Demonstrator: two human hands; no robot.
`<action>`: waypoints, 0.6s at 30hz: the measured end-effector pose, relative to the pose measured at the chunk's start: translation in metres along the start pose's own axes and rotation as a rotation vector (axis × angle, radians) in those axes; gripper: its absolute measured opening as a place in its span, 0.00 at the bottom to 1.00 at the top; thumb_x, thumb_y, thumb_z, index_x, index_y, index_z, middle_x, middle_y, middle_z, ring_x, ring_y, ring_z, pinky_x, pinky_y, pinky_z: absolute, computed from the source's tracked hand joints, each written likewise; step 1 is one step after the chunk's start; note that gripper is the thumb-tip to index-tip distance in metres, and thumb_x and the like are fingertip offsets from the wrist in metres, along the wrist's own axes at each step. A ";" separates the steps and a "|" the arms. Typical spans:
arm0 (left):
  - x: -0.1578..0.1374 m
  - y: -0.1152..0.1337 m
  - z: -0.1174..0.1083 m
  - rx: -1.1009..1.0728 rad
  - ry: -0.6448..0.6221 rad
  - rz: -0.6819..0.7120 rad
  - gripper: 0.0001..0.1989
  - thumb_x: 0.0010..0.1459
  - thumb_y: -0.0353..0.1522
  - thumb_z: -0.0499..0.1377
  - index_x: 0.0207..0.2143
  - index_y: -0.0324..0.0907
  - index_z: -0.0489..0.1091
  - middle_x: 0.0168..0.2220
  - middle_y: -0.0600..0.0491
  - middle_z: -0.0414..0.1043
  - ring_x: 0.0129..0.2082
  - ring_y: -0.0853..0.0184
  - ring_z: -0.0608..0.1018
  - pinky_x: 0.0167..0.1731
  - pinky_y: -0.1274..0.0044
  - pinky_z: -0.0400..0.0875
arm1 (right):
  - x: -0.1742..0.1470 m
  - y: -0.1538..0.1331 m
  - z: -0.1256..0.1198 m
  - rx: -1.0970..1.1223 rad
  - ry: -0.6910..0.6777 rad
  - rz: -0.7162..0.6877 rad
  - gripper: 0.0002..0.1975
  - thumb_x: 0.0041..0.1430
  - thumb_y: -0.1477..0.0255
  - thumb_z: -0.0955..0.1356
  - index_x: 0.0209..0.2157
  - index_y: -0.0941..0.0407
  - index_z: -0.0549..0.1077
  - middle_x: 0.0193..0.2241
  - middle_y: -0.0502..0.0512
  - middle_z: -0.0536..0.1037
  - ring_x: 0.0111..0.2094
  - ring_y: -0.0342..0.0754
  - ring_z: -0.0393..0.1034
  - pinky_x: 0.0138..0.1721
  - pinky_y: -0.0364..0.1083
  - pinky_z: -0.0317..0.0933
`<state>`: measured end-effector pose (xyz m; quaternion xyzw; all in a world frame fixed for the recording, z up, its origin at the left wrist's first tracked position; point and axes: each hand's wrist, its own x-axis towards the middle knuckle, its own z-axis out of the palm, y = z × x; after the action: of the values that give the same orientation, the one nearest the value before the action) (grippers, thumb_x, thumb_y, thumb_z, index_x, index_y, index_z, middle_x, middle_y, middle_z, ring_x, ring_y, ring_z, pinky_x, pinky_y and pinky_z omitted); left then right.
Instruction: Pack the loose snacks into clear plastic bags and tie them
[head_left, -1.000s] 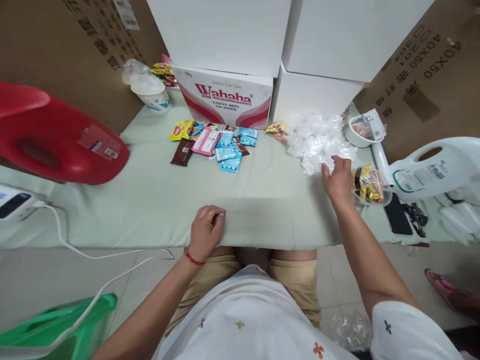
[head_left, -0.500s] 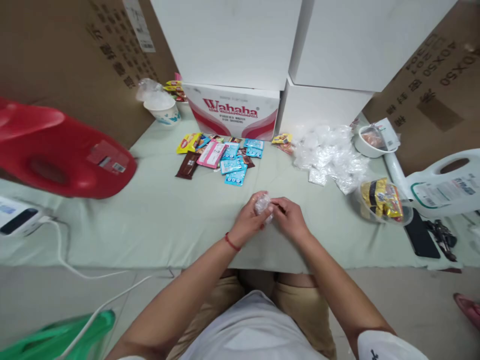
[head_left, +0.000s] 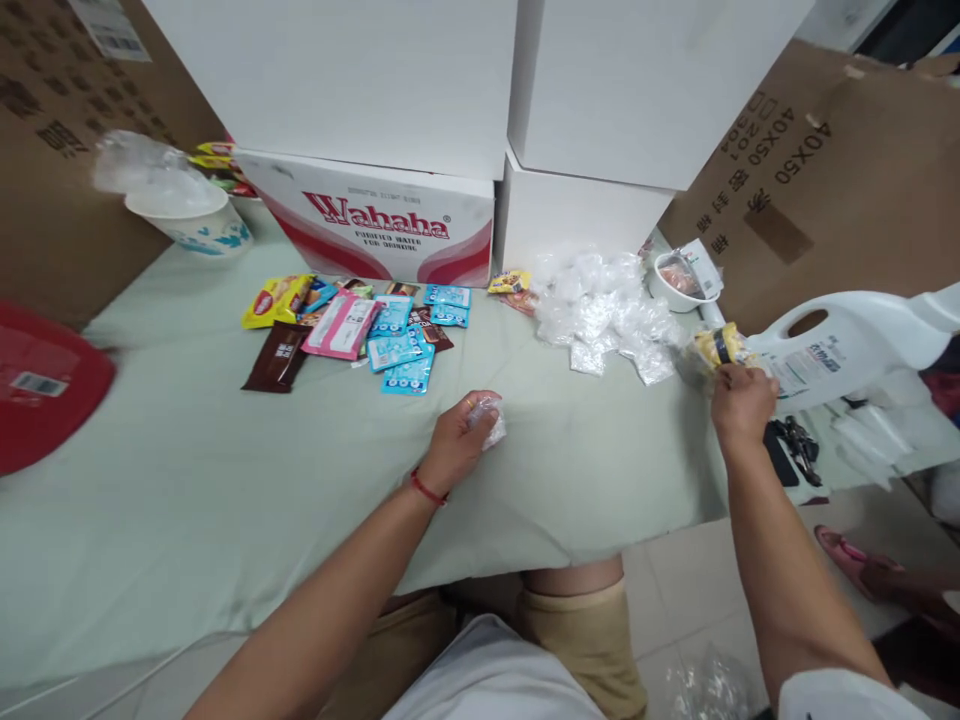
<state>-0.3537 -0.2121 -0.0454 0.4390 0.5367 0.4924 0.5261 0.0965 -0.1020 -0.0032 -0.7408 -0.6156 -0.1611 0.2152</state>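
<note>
My left hand (head_left: 459,440) is closed around a small crumpled piece of clear bubble wrap (head_left: 493,425), held just above the table. Whatever may be inside the wrap cannot be made out. Out to the right, my right hand (head_left: 745,400) has its fingers curled at the near side of a clear bowl with gold snack packets (head_left: 721,346). Most of that bowl is hidden by the hand and blur. Between my hands, farther back, lies a pile of clear bubble-wrapped bundles (head_left: 604,310), with a small yellow packet (head_left: 510,282) at its left edge.
Snack packets lie left of centre, including a brown bar (head_left: 277,358), a pink pack (head_left: 343,325) and blue sachets (head_left: 407,373). Behind them stands a Wahaha carton (head_left: 375,220). A paper cup (head_left: 187,220), red bottle (head_left: 52,390), white jug (head_left: 817,355) and white bowl (head_left: 679,285) flank the table.
My right hand has left the bubble wrap and moved far right to the bowl of packets, which has shifted toward the jug. My left hand keeps the wrap. The view has swung right.
</note>
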 end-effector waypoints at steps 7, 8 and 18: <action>0.002 0.000 -0.001 0.007 -0.012 0.025 0.23 0.55 0.47 0.66 0.44 0.40 0.75 0.25 0.57 0.66 0.22 0.71 0.67 0.22 0.79 0.63 | 0.081 -0.045 0.057 0.114 -0.069 -0.043 0.15 0.59 0.75 0.63 0.42 0.60 0.79 0.44 0.64 0.78 0.48 0.54 0.67 0.58 0.56 0.56; 0.002 0.000 -0.001 0.014 -0.014 0.028 0.22 0.55 0.47 0.66 0.44 0.40 0.75 0.25 0.57 0.66 0.22 0.71 0.67 0.22 0.79 0.62 | 0.088 -0.049 0.064 0.132 -0.075 -0.030 0.15 0.59 0.75 0.63 0.43 0.61 0.78 0.45 0.64 0.78 0.48 0.54 0.67 0.58 0.55 0.56; 0.001 -0.001 0.001 0.040 -0.015 0.029 0.21 0.57 0.47 0.64 0.45 0.41 0.75 0.27 0.56 0.67 0.24 0.70 0.67 0.24 0.79 0.62 | 0.110 -0.084 0.061 0.139 0.087 0.101 0.21 0.60 0.76 0.63 0.54 0.57 0.75 0.62 0.69 0.66 0.63 0.63 0.57 0.58 0.62 0.58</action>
<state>-0.3525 -0.2106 -0.0461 0.4610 0.5359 0.4859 0.5141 0.0337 0.0350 0.0098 -0.7465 -0.5773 -0.1389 0.3002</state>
